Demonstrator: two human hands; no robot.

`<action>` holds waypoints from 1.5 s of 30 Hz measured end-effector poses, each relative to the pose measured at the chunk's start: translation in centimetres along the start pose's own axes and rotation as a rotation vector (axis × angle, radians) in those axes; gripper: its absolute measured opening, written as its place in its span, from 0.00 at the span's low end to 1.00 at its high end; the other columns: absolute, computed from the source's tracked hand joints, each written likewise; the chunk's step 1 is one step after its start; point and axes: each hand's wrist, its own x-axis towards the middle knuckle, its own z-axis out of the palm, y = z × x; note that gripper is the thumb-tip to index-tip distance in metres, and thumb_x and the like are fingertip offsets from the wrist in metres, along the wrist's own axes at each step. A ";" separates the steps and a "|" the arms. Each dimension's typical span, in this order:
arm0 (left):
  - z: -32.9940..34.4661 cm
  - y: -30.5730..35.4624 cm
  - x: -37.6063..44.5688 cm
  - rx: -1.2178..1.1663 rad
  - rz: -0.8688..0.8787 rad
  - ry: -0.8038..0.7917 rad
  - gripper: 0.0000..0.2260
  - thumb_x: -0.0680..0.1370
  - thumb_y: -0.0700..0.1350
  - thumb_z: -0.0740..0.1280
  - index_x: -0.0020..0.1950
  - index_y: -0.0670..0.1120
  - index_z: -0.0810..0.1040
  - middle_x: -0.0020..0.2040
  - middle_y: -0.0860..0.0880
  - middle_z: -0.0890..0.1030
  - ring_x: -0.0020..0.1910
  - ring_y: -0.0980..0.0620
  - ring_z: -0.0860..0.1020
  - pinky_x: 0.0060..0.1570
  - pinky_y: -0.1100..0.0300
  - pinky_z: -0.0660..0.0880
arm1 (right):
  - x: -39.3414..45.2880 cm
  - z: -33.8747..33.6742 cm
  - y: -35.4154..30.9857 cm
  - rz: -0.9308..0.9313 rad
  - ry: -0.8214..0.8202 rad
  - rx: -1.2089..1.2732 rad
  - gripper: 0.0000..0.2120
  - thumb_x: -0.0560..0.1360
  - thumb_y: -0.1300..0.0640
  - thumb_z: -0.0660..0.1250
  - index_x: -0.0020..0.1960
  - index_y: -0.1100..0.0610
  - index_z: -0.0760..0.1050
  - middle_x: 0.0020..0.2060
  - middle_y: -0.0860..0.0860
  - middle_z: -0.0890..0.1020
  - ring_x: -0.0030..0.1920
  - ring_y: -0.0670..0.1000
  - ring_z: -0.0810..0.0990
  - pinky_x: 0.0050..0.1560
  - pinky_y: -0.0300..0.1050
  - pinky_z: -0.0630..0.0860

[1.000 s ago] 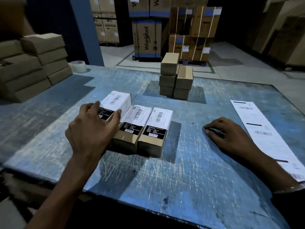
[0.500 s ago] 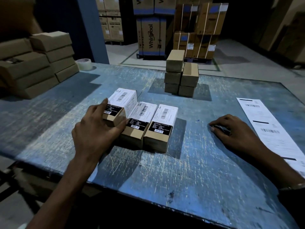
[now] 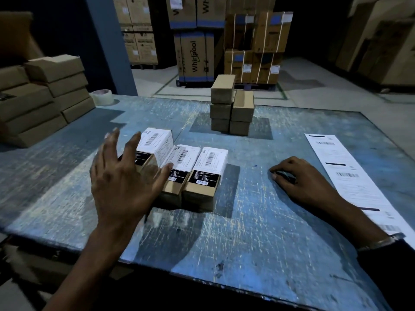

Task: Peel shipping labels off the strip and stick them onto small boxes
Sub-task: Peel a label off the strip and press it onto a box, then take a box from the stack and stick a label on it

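Three small cardboard boxes with white shipping labels lie side by side on the blue table: the left box [image 3: 157,142], the middle box [image 3: 182,162] and the right box [image 3: 208,167]. My left hand [image 3: 122,180] hovers over the left box with fingers spread and holds nothing. My right hand [image 3: 301,178] rests on the table to the right, fingers curled over a small dark object that I cannot make out. The white label strip [image 3: 350,176] lies along the table's right edge, beside that hand.
A stack of unlabelled small boxes [image 3: 232,108] stands at the table's middle back. Larger flat cartons [image 3: 45,95] are piled at the left, with a tape roll [image 3: 102,97] beside them. Big appliance cartons [image 3: 195,52] stand on the floor behind.
My left hand has let go of the left labelled box and lifted off it, fingers spreading. The right hand has stayed in place on the table.
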 end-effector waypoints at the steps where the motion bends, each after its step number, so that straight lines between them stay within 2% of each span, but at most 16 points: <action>1: 0.0 1.0 0.0 -0.006 0.054 0.035 0.33 0.77 0.64 0.73 0.77 0.49 0.74 0.80 0.40 0.68 0.78 0.36 0.68 0.71 0.36 0.68 | 0.0 0.1 0.1 -0.002 0.003 -0.002 0.08 0.82 0.50 0.72 0.60 0.47 0.86 0.52 0.41 0.78 0.57 0.48 0.78 0.57 0.46 0.73; 4: 1.1 5.0 0.1 -0.083 0.168 0.017 0.27 0.77 0.64 0.70 0.72 0.50 0.79 0.76 0.44 0.75 0.75 0.40 0.71 0.73 0.42 0.66 | 0.2 0.3 0.2 -0.011 0.002 0.004 0.07 0.81 0.51 0.73 0.59 0.47 0.86 0.51 0.41 0.78 0.57 0.49 0.78 0.56 0.45 0.73; 6: 2.4 8.0 0.7 -0.107 0.216 -0.085 0.26 0.77 0.65 0.69 0.70 0.53 0.80 0.73 0.46 0.77 0.73 0.42 0.73 0.73 0.43 0.66 | 0.2 0.2 0.2 -0.016 0.001 0.021 0.07 0.81 0.52 0.73 0.58 0.48 0.87 0.51 0.42 0.79 0.57 0.48 0.78 0.56 0.44 0.73; 9: 5.2 11.8 3.0 -0.132 0.280 -0.258 0.27 0.77 0.66 0.68 0.69 0.52 0.80 0.69 0.47 0.80 0.67 0.43 0.77 0.67 0.45 0.70 | 0.1 -0.9 0.5 0.019 0.036 0.054 0.08 0.81 0.52 0.73 0.58 0.50 0.87 0.51 0.44 0.82 0.57 0.47 0.78 0.57 0.43 0.75; 13: 9.9 15.6 7.5 -0.079 0.351 -0.338 0.24 0.78 0.64 0.70 0.63 0.47 0.78 0.60 0.44 0.79 0.59 0.40 0.78 0.54 0.48 0.72 | 0.1 -2.2 2.1 0.136 0.122 -0.081 0.11 0.81 0.48 0.70 0.60 0.49 0.86 0.53 0.48 0.85 0.60 0.55 0.79 0.57 0.56 0.79; 15: 12.3 17.4 10.1 -0.095 0.353 -0.354 0.27 0.79 0.63 0.70 0.69 0.45 0.76 0.62 0.42 0.79 0.60 0.39 0.78 0.55 0.47 0.75 | 0.0 -2.5 2.9 0.196 0.136 -0.113 0.11 0.81 0.48 0.70 0.59 0.51 0.86 0.53 0.51 0.85 0.58 0.59 0.80 0.56 0.59 0.79; 17: 14.5 19.3 12.4 -0.114 0.316 -0.382 0.31 0.79 0.65 0.67 0.73 0.44 0.74 0.68 0.40 0.78 0.64 0.38 0.77 0.59 0.44 0.78 | -0.2 -2.7 3.4 0.242 0.126 -0.126 0.10 0.80 0.48 0.69 0.56 0.51 0.85 0.51 0.51 0.84 0.56 0.60 0.80 0.53 0.57 0.78; 19: 16.9 20.9 14.3 -0.083 0.274 -0.402 0.31 0.80 0.64 0.65 0.74 0.44 0.73 0.72 0.39 0.75 0.69 0.37 0.75 0.64 0.41 0.77 | -0.2 -2.7 3.5 0.263 0.109 -0.121 0.10 0.80 0.48 0.68 0.55 0.51 0.85 0.50 0.51 0.83 0.56 0.59 0.79 0.52 0.56 0.77; 22: 20.4 21.9 15.6 0.038 0.296 -0.418 0.28 0.82 0.61 0.65 0.72 0.42 0.74 0.75 0.38 0.73 0.74 0.37 0.71 0.67 0.41 0.73 | -0.1 -2.5 3.5 0.271 0.099 -0.115 0.09 0.80 0.49 0.68 0.55 0.51 0.84 0.51 0.51 0.83 0.57 0.59 0.79 0.53 0.55 0.77; 24: 22.3 22.1 15.5 0.092 0.322 -0.388 0.27 0.82 0.60 0.64 0.71 0.41 0.76 0.75 0.37 0.72 0.75 0.37 0.70 0.69 0.43 0.70 | 0.0 -2.4 3.5 0.269 0.091 -0.120 0.09 0.81 0.49 0.67 0.55 0.51 0.84 0.52 0.51 0.82 0.57 0.59 0.78 0.54 0.56 0.76; 26: 23.6 22.2 15.2 0.067 0.295 -0.307 0.22 0.82 0.56 0.65 0.69 0.41 0.78 0.71 0.37 0.76 0.72 0.37 0.72 0.68 0.44 0.70 | 0.1 -2.2 3.3 0.264 0.090 -0.129 0.09 0.81 0.49 0.67 0.56 0.51 0.83 0.53 0.51 0.81 0.58 0.59 0.77 0.54 0.55 0.75; 31: 24.4 22.5 14.9 0.021 0.244 -0.187 0.15 0.83 0.51 0.67 0.65 0.44 0.81 0.65 0.40 0.80 0.65 0.37 0.77 0.62 0.43 0.75 | 0.3 -2.2 3.2 0.258 0.095 -0.112 0.10 0.81 0.50 0.67 0.58 0.51 0.84 0.54 0.51 0.82 0.58 0.57 0.78 0.55 0.55 0.75; 37: 23.7 21.8 14.7 -0.128 0.347 -0.081 0.09 0.81 0.46 0.67 0.52 0.42 0.84 0.54 0.42 0.82 0.49 0.40 0.82 0.47 0.47 0.81 | 0.3 -2.6 3.0 0.265 0.097 -0.094 0.10 0.81 0.49 0.68 0.55 0.51 0.85 0.51 0.50 0.83 0.56 0.56 0.79 0.53 0.54 0.78; 40: 21.8 22.1 13.9 -0.215 0.399 -0.038 0.09 0.80 0.44 0.70 0.52 0.40 0.87 0.61 0.40 0.85 0.50 0.39 0.85 0.47 0.48 0.84 | 0.3 -2.7 3.1 0.286 0.129 -0.044 0.11 0.79 0.48 0.68 0.53 0.52 0.86 0.49 0.51 0.84 0.55 0.57 0.82 0.51 0.56 0.81; 42: 20.1 22.4 12.7 -0.282 0.433 -0.007 0.08 0.79 0.43 0.72 0.54 0.40 0.88 0.62 0.40 0.86 0.50 0.40 0.86 0.48 0.46 0.85 | 0.4 -3.1 3.1 0.302 0.169 -0.019 0.11 0.78 0.50 0.70 0.56 0.53 0.86 0.51 0.53 0.85 0.56 0.58 0.82 0.51 0.55 0.81; 45: 16.8 22.4 10.5 -0.425 0.467 0.030 0.09 0.79 0.45 0.73 0.56 0.42 0.87 0.53 0.42 0.88 0.45 0.45 0.85 0.47 0.47 0.85 | 0.6 -3.7 3.0 0.302 0.200 0.017 0.21 0.79 0.50 0.73 0.70 0.54 0.80 0.63 0.55 0.82 0.66 0.58 0.78 0.59 0.54 0.77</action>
